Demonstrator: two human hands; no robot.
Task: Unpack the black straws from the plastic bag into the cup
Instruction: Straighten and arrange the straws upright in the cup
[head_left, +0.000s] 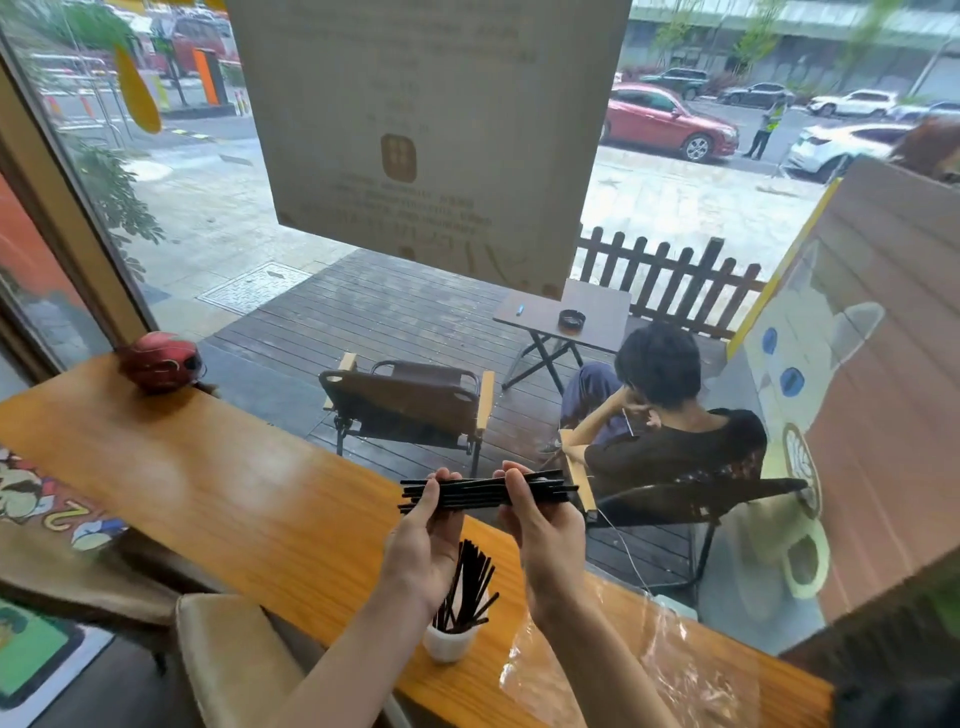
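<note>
A bundle of black straws (478, 491) lies level in the air above the wooden counter (223, 493). My left hand (423, 540) grips its left end, and my right hand (545, 530) grips it right of the middle, so both hands hold the same bundle. Below the hands stands a small white cup (448, 644) with several black straws (467, 587) sticking up out of it. A clear plastic bag (639, 670) lies flat and crumpled on the counter to the right of the cup, under my right forearm.
A red helmet (161, 361) sits at the counter's far left end by the window. A padded stool (234, 660) stands below the counter's near edge. Beyond the glass are folding chairs, a small table and a seated person.
</note>
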